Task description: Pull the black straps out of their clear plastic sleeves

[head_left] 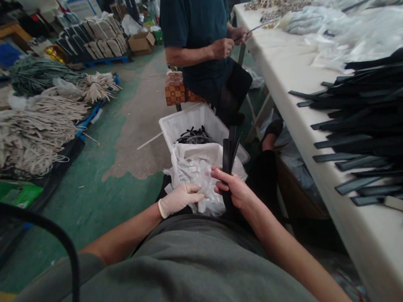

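In the head view, the right hand (235, 188) is closing around a bundle of black strips (228, 155), which is standing upright above the lap, probably so that the ends are lining up; the left hand (179, 200), wearing a pale glove, is reaching over clear plastic (214, 206) with its fingers narrowly spaced, and whether it is pinching any I cannot tell; a crate (168, 124) is sitting between the wearer and a co-worker (198, 24), presumably for easy reach; on the bench (282, 73) a heap of strips (377, 114) is lying with many ends pointing towards the near edge, seemingly for easy picking.

Counting, I am seeing two hands of the wearer's, one bundle, one heap, one crate and one bench; the strips themselves are overlapping too much for counting; the co-worker is holding one thin piece (256, 28) in two hands.
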